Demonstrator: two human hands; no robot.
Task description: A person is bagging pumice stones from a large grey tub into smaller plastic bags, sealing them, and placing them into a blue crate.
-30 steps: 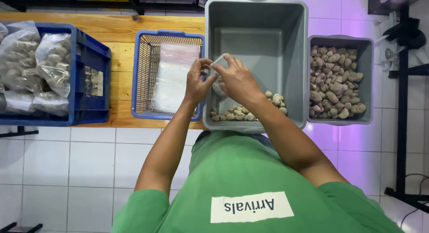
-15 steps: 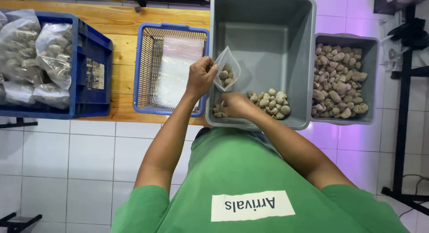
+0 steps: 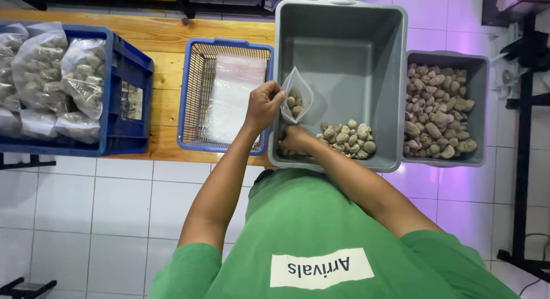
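My left hand [image 3: 262, 106] pinches the rim of a small clear plastic bag [image 3: 297, 95] with a few pale stones in it, held over the large grey tub [image 3: 341, 24]. My right hand [image 3: 295, 139] is down in the tub's near left corner, fingers closed among the pile of beige stones [image 3: 349, 141]; whether it grips any is hidden.
A smaller grey bin [image 3: 476, 75] full of stones stands to the right. A blue wire basket [image 3: 195, 92] with flat clear bags sits left of the tub. A blue crate [image 3: 129, 98] holds filled bags at far left. All rest on a wooden table [image 3: 160, 64].
My right hand has dropped from the bag's mouth into the stone pile at the tub's near edge. My left hand still holds the bag, which now hangs open.
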